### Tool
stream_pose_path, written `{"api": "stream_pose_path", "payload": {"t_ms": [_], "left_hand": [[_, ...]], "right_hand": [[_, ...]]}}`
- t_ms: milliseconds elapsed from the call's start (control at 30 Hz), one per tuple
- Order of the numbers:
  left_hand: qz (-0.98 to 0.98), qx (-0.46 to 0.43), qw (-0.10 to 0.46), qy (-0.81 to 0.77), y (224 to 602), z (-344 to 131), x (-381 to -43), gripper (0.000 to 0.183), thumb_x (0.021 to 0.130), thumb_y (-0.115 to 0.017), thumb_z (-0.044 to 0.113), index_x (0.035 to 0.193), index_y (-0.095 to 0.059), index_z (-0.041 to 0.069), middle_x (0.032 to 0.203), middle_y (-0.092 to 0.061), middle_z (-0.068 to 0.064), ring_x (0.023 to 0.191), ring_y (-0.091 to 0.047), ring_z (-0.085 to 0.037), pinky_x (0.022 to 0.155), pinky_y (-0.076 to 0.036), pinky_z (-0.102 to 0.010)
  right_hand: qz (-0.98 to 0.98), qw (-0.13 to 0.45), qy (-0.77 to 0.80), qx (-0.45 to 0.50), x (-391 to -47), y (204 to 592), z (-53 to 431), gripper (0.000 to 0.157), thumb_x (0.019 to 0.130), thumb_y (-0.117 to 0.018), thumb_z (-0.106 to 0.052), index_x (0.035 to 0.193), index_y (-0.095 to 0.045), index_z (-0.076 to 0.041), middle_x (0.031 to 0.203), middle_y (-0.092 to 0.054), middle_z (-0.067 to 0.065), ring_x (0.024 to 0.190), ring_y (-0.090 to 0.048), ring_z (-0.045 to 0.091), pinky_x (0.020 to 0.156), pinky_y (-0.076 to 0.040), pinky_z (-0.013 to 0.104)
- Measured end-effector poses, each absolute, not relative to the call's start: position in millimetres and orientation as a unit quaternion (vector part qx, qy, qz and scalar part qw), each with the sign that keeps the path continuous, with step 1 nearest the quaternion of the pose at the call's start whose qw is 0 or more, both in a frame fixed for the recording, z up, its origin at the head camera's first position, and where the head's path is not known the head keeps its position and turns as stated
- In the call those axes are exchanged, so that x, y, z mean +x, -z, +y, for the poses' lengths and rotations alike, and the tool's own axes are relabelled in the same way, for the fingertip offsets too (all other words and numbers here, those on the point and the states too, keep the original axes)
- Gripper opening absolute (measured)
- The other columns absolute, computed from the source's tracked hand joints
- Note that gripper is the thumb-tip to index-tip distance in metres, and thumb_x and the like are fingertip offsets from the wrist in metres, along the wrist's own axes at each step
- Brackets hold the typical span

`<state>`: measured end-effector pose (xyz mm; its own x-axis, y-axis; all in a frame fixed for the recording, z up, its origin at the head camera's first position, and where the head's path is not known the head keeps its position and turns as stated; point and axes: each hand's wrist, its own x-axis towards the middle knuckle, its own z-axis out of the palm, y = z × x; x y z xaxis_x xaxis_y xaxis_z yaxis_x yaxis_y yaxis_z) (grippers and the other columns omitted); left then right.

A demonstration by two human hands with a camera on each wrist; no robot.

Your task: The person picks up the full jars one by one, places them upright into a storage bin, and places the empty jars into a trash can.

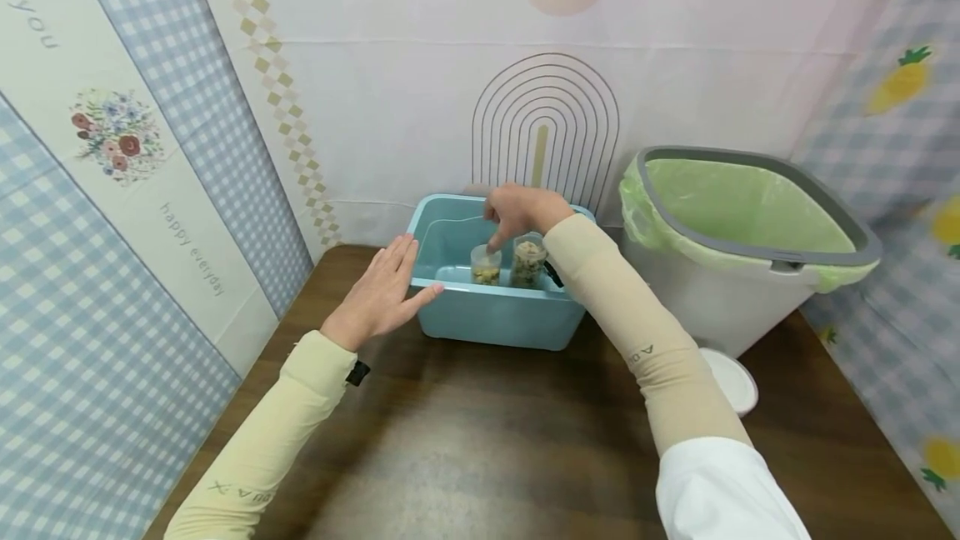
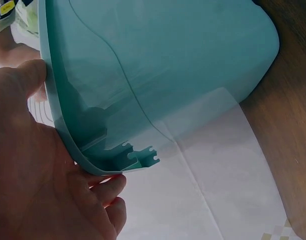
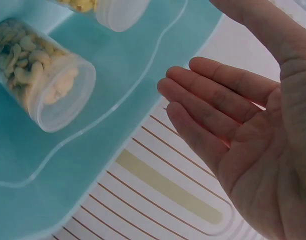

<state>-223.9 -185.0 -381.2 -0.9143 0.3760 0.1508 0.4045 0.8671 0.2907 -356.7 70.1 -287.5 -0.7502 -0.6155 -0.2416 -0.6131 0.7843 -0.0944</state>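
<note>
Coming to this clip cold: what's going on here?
A person is working at a blue tub on a wooden table. Their left hand touches the tub's near left corner. The right hand reaches over it, fingers extended and holding nothing. Inside stand two clear containers: one with yellow pieces, one with what look like cashews. A green-lined bin stands to the right.

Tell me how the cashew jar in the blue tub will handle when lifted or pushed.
The cashew jar is probably fairly heavy for its size, being filled most of the way. Its smooth, clear wall may feel slippery. Upright, it could tip if pushed high, and its round body would likely roll once down.
</note>
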Motion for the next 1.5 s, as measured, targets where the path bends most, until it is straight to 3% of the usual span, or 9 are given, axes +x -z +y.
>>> {"api": "stream_pose_path", "payload": {"t_ms": [233,400,633,833,1200,1500], "left_hand": [[-0.965,-0.200,0.048,0.160,377.4,-173.5,-223.7,0.094,0.108,-0.048,0.058,0.166,-0.014,-0.008,0.177,-0.011,-0.025,0.166,-0.011,-0.040,0.135,-0.012,-0.056],[-0.964,-0.202,0.051,0.163,375.7,-164.0,-226.2,0.095,0.108,-0.048,0.059,0.166,-0.014,-0.008,0.177,-0.011,-0.025,0.166,-0.011,-0.039,0.135,-0.012,-0.055],[-0.965,-0.201,0.051,0.163,377.2,-162.2,-225.2,0.094,0.108,-0.049,0.057,0.166,-0.014,-0.008,0.176,-0.012,-0.025,0.166,-0.011,-0.039,0.135,-0.012,-0.056],[-0.964,-0.205,0.051,0.160,377.7,-164.0,-224.7,0.094,0.108,-0.048,0.058,0.166,-0.014,-0.008,0.176,-0.011,-0.025,0.166,-0.011,-0.040,0.135,-0.012,-0.057],[-0.963,-0.212,0.046,0.157,379.4,-174.1,-219.9,0.094,0.108,-0.047,0.058,0.166,-0.012,-0.008,0.177,-0.009,-0.025,0.166,-0.009,-0.040,0.135,-0.011,-0.056],[-0.962,-0.218,0.052,0.157,381.4,-186.5,-218.6,0.094,0.108,-0.048,0.057,0.166,-0.014,-0.008,0.177,-0.010,-0.025,0.166,-0.010,-0.040,0.135,-0.011,-0.056]], "right_hand": [[0.943,0.155,-0.015,-0.296,-337.2,253.9,88.1,0.076,0.098,-0.074,-0.045,0.156,-0.049,-0.002,0.159,-0.052,0.018,0.147,-0.051,0.035,0.120,-0.046,0.050],[0.949,0.161,-0.027,-0.271,-322.5,226.0,107.5,0.077,0.101,-0.068,-0.047,0.159,-0.045,-0.002,0.160,-0.051,0.018,0.147,-0.051,0.036,0.121,-0.044,0.053],[0.957,0.161,-0.058,-0.236,-299.3,194.4,131.9,0.091,0.102,-0.061,-0.056,0.168,-0.025,-0.005,0.175,-0.026,0.019,0.163,-0.022,0.040,0.131,-0.024,0.060],[0.962,0.153,-0.055,-0.219,-279.9,178.6,157.0,0.096,0.103,-0.058,-0.058,0.170,-0.015,-0.004,0.176,-0.018,0.021,0.164,-0.016,0.042,0.132,-0.019,0.062],[0.968,0.075,-0.047,-0.233,-228.8,168.2,220.0,0.107,0.099,-0.053,-0.074,0.172,-0.007,-0.010,0.178,-0.004,0.023,0.163,-0.009,0.049,0.127,-0.013,0.074],[0.972,0.030,-0.055,-0.228,-193.2,178.5,269.5,0.102,0.101,-0.053,-0.070,0.172,-0.005,-0.015,0.179,-0.005,0.020,0.164,-0.008,0.048,0.126,-0.013,0.073]]}}
